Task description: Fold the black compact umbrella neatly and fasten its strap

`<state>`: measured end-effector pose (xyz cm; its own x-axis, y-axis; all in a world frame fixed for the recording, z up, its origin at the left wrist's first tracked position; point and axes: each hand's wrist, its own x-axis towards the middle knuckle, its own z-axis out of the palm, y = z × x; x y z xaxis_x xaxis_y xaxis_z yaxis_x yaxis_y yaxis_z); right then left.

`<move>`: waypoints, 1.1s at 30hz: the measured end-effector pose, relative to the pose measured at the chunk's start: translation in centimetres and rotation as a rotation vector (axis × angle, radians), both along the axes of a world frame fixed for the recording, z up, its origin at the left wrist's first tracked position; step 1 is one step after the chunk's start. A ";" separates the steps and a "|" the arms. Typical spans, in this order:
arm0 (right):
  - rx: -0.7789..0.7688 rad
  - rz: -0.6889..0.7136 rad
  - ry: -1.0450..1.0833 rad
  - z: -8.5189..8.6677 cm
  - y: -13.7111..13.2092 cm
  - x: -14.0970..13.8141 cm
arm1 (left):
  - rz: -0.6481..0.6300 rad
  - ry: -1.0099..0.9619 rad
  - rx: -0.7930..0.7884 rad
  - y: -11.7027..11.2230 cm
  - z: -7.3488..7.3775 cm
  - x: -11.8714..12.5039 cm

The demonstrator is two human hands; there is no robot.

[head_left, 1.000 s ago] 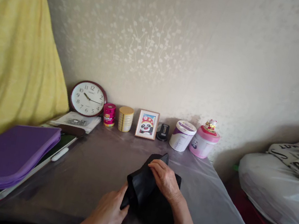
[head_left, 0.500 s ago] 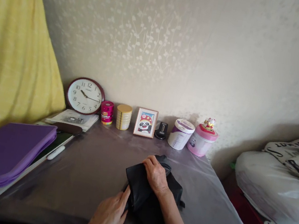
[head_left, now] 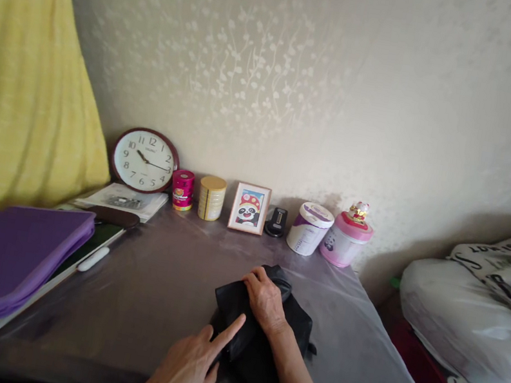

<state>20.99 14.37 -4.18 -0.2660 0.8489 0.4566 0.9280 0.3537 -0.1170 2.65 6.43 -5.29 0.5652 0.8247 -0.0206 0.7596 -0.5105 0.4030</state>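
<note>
A black umbrella [head_left: 292, 325], collapsed with its cloth bunched in loose folds, lies on the table in front of me. A small strap pokes out at its right. My right hand [head_left: 266, 298] rests over the upper part, fingers curled round the cloth and pressing it down. At the lower left edge is my left hand [head_left: 194, 361]. Its index finger stretches along the top of a fold and the thumb sits lower, with dark cloth between them. The other left fingers are mostly hidden. The underside of the umbrella cannot be seen.
Along the wall stand a clock [head_left: 146, 160], a pink can [head_left: 182, 191], a yellow-lidded tin [head_left: 211, 198], a panda picture frame [head_left: 249, 209], a black stapler-like object [head_left: 276, 222] and two tubs. Purple folders [head_left: 8, 261] lie left; white bags [head_left: 463, 324] sit right of the table [head_left: 145, 291].
My left index finger has come from the umbrella's edge up onto its top fold, now stretched out. My right hand keeps its place on the cloth. The view has shifted slightly.
</note>
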 end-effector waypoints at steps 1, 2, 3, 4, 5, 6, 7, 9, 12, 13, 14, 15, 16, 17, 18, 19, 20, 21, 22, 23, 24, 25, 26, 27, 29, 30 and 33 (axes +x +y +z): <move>-0.001 0.001 0.011 0.0 0.0 0.0 | -0.002 0.023 0.000 0.0 0.0 0.1; 0.000 0.002 0.030 0.0 -0.1 0.0 | -0.001 0.035 0.000 0.0 0.0 0.2; 0.003 0.009 0.053 0.1 -0.3 0.0 | 0.001 0.039 0.001 -0.1 -0.1 0.3; 0.004 0.028 0.076 0.3 -0.8 0.0 | 0.005 0.038 0.002 -0.1 -0.1 0.4; 0.003 0.060 0.093 0.5 -1.4 0.1 | 0.009 0.033 0.002 -0.1 -0.2 0.4; -0.001 0.103 0.104 0.8 -2.1 0.1 | 0.013 0.028 -0.001 -0.2 -0.2 0.5; -0.012 0.154 0.108 1.0 -2.9 0.1 | 0.019 0.023 -0.004 -0.2 -0.2 0.5; -0.034 0.234 0.113 1.4 -4.6 0.2 | 0.025 0.011 -0.018 -0.2 -0.3 0.5; -0.043 0.289 0.119 1.3 -5.8 0.3 | 0.034 -0.023 -0.038 0.0 -0.5 0.5; -0.042 0.291 0.116 1.1 -5.7 0.4 | 0.040 -0.034 -0.040 0.0 -0.6 0.5; -0.040 0.285 0.111 0.8 -5.4 0.6 | 0.044 -0.042 -0.041 0.0 -0.7 0.5; -0.041 0.270 0.106 0.5 -4.9 0.8 | 0.048 -0.045 -0.043 0.0 -0.7 0.5; -0.044 0.251 0.101 0.2 -4.3 1.1 | 0.052 -0.043 -0.047 0.0 -0.7 0.5; -0.048 0.233 0.094 0.0 -3.6 1.4 | 0.053 -0.036 -0.053 0.0 -0.7 0.5; -0.051 0.216 0.087 -0.1 -3.0 1.8 | 0.053 -0.027 -0.062 0.0 -0.7 0.5; -0.054 0.199 0.079 -0.2 -2.4 2.2 | 0.052 -0.017 -0.071 0.0 -0.7 0.5; -0.057 0.184 0.071 -0.3 -1.8 2.7 | 0.053 -0.010 -0.076 0.0 -0.7 0.5; -0.058 0.172 0.063 -0.3 -1.2 3.2 | 0.049 -0.007 -0.081 0.0 -0.7 0.5; -0.057 0.162 0.055 -0.4 -0.6 3.6 | 0.047 -0.007 -0.082 0.0 -0.7 0.5; -0.053 0.150 0.051 -0.5 -0.1 4.2 | 0.044 -0.009 -0.083 0.1 -0.8 0.5; -0.049 0.139 0.049 -0.6 0.5 4.7 | 0.043 -0.009 -0.081 0.1 -0.8 0.5; -0.045 0.132 0.051 -0.8 1.1 5.2 | 0.043 -0.008 -0.081 0.1 -0.8 0.5; -0.043 0.127 0.055 -1.0 1.7 5.8 | 0.044 -0.002 -0.085 0.2 -0.8 0.5; -0.046 0.121 0.059 -1.1 2.2 6.4 | 0.048 0.006 -0.090 0.2 -0.7 0.5; -0.072 0.101 0.046 -1.2 3.2 7.4 | 0.054 0.015 -0.109 0.3 -0.5 0.5; -0.083 0.069 0.028 -1.0 3.5 7.7 | 0.058 0.018 -0.119 0.3 -0.5 0.5; -0.015 -0.077 -0.006 0.0 3.1 7.4 | 0.066 0.014 -0.122 0.3 -0.3 0.6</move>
<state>28.41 17.50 -4.14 -0.2021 0.8737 0.4426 0.9531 0.2794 -0.1162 3.23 6.71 -5.63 0.5088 0.8510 -0.1302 0.7958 -0.4073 0.4481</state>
